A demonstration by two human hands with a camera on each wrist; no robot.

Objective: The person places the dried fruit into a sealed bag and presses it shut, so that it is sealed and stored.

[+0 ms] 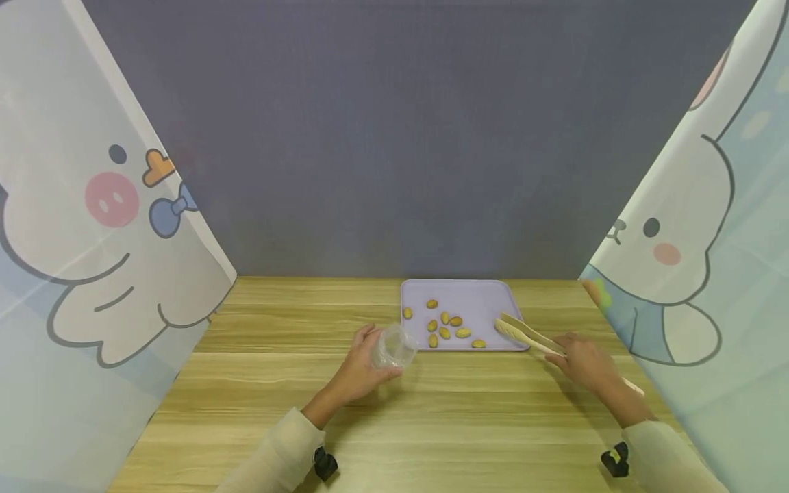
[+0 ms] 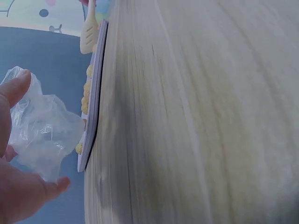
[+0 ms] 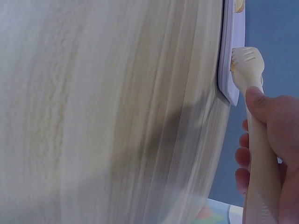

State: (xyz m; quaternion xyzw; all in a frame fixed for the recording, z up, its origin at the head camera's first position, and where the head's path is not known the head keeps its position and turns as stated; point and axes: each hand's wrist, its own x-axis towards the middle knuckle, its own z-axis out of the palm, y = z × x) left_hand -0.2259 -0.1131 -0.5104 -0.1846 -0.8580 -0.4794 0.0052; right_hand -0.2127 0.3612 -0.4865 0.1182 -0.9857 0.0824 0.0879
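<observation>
My left hand (image 1: 360, 370) holds a clear, crinkled plastic bag (image 1: 394, 348) just left of a pale purple tray (image 1: 481, 298). In the left wrist view, thumb and fingers lie around the bag (image 2: 44, 128), whose mouth faces the tray. On the right, my right hand (image 1: 585, 363) grips cream-coloured tongs (image 1: 524, 334), their tips a little apart at the tray's right front corner. The right wrist view shows the thumb along the tongs (image 3: 261, 158) and the fingers curled behind. Several oval, yellow-brown, nut-like pieces (image 1: 445, 318) lie scattered over the tray's left and middle.
The tray rests on a wood-grain table (image 1: 308, 308) near its back edge. A dark grey panel (image 1: 394, 137) stands behind it. Side panels with cartoon animals, a left one (image 1: 92, 226) and a right one (image 1: 696, 239), flank the table.
</observation>
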